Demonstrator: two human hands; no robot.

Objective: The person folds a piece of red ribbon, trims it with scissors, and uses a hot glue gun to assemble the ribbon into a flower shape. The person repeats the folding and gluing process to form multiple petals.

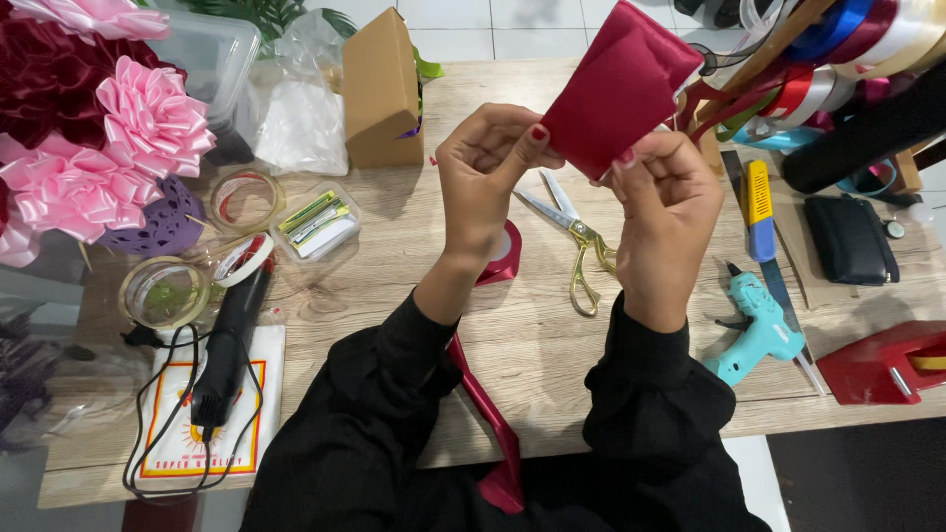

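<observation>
Hands up over the table's [552,384] far-middle: left hand [485,172] and right hand [665,212] both curled tight, pinching the lower corner of a folded dark red satin ribbon [616,84], thumbs on top. To hold the fold well: keep layers stacked edge to edge and pinch near the corner, since satin is slick and will slide. Ribbon tail [493,414] runs down past the near edge. Gold-handled scissors [576,241] lie under the hands, teal glue gun [759,330] toward the right edge, glossy pink ribbon bows [118,148] at the far-left corner.
</observation>
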